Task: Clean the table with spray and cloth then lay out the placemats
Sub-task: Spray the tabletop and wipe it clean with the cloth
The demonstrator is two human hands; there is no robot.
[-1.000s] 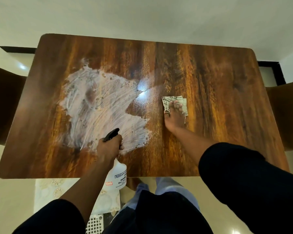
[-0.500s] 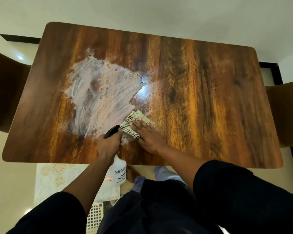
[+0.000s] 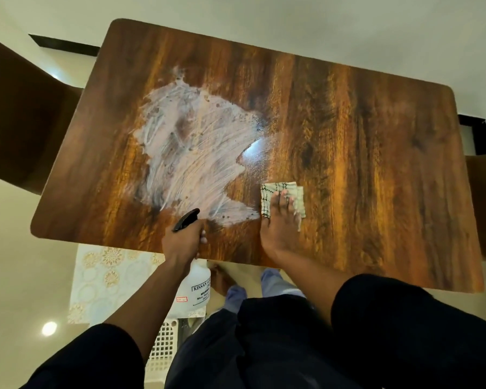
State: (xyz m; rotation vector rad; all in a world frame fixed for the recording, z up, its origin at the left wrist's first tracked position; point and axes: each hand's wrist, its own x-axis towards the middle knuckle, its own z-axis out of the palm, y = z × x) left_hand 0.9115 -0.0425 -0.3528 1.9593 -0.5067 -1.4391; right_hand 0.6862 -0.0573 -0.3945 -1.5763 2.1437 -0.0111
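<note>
Wooden table (image 3: 376, 164) right half bare, right hand (image 3: 278, 228) pressing cloth (image 3: 275, 190) beside foam (image 3: 191, 153)

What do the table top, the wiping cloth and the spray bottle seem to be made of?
Table top: wood or a wood-look laminate, glossy; strong grain and a bright lamp reflection show. Cloth: soft woven fabric, pale with dark check lines, folded flat under the right hand. Spray bottle: seemingly translucent white plastic with a printed label and black nozzle, held by the left hand.

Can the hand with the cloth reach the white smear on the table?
Probably yes. The right hand presses the cloth flat just right of the smear, and nothing lies between them on the table.
</note>
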